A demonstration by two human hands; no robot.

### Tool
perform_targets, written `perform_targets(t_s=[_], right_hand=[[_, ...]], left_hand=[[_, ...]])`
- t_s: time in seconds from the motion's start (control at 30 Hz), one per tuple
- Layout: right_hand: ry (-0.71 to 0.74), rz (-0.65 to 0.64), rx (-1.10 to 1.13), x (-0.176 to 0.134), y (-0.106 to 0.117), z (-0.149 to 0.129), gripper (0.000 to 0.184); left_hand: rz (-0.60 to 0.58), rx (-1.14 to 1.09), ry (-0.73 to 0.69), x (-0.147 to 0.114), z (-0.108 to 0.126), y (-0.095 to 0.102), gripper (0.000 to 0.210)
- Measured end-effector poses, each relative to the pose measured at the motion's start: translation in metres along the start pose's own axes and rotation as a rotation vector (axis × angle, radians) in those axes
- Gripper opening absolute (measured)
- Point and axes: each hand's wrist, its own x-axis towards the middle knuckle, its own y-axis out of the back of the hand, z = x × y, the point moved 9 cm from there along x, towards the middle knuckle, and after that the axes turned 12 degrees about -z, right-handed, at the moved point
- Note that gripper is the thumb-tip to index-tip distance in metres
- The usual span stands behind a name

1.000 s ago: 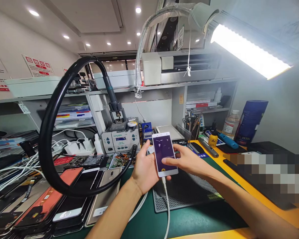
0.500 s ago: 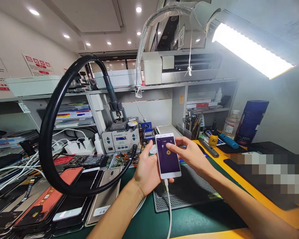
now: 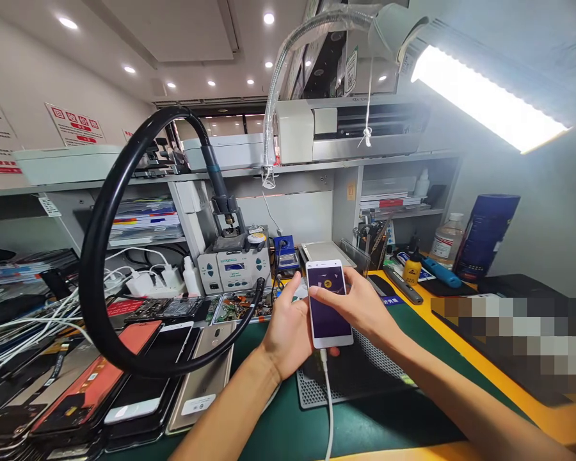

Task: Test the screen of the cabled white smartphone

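Observation:
A white smartphone stands tilted up, facing me, with a lit dark purple screen and a small yellow round icon. My left hand cradles it from the left and behind, a fingertip showing under its lower edge. From the right, my right hand lays its thumb across the screen to the left side. Its other fingers go round the phone's right edge and are partly hidden. A white charging cable runs down from the phone's bottom port.
A grey perforated mat lies on the green work mat. Several phones, including a gold one, lie at left under a thick black hose. Behind stands a soldering station. A yellow bottle and a lamp are at right.
My right thumb has moved left and down across the screen. The yellow icon sits higher on it. The phone has shifted slightly right in view, still in my left hand.

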Motion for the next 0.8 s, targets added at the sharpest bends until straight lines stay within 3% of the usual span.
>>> perform_targets(t_s=[0.27,0.8], right_hand=[[0.073,-0.192,0.092,-0.004,-0.027,0.004,0.056],[0.166,-0.268,0.099,-0.005,-0.037,0.007,0.053]], left_hand=[[0.085,-0.05,0.005,-0.004,0.002,0.011,0.077],[0.123,-0.085,0.003,-0.006,0.004,0.014,0.075]])
